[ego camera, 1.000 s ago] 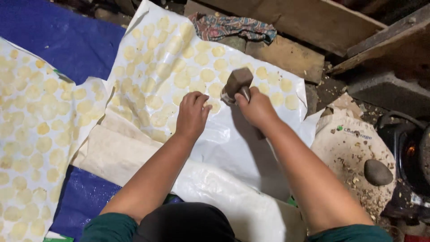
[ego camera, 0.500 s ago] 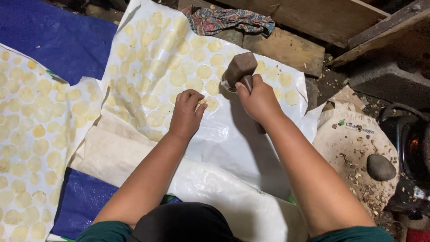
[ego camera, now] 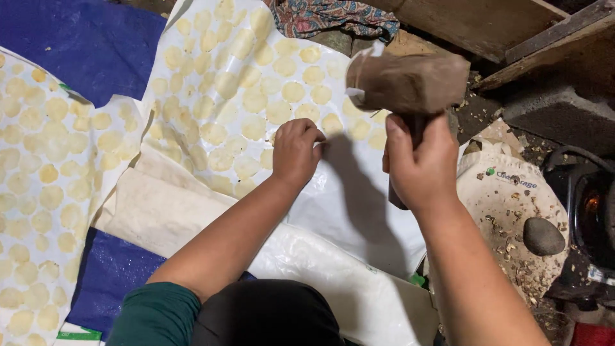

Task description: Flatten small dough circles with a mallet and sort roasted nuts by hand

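Note:
My right hand [ego camera: 419, 163] grips the handle of a wooden mallet [ego camera: 405, 80], raised close to the camera above the white plastic sheet [ego camera: 349, 198]. My left hand [ego camera: 295, 150] rests with curled fingers on the sheet at the edge of several flattened pale yellow discs [ego camera: 256, 96] laid in rows. Whether it pinches anything small is hidden. More discs cover a second white sheet [ego camera: 38, 173] on the left.
A blue tarp [ego camera: 83, 38] lies under the sheets. A round stone [ego camera: 543, 236] sits on a crumb-strewn white sack [ego camera: 506, 198] at right. Wooden planks [ego camera: 474, 22] and a patterned cloth [ego camera: 333, 18] lie at the top; a dark stove [ego camera: 589, 211] sits far right.
My right hand has lifted the mallet up from the sheet toward the camera. The left hand has stayed in place on the sheet.

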